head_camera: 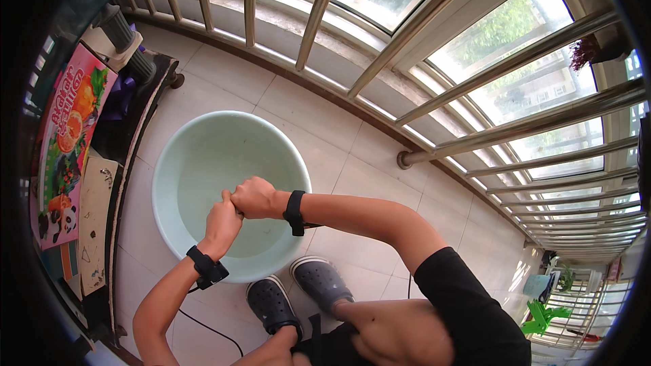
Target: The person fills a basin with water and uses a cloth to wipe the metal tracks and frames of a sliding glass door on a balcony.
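Note:
A large pale green plastic basin [178,127] stands on the tiled floor, with water in it. Above its middle my two fists meet. My left hand [223,223] is closed, thumb up, and touches the right one. My right hand [256,197] is closed too, its knuckles upward. Between the fists a small dark bit of something shows, too small and hidden to name. Each wrist wears a black strap.
Metal railing bars [325,15] run along the windows. At the left a dark low cabinet [147,107] carries a pink printed box [76,147]. My dark clogs [318,279] rest beside the basin's near rim. A thin black cable [213,329] lies on the floor.

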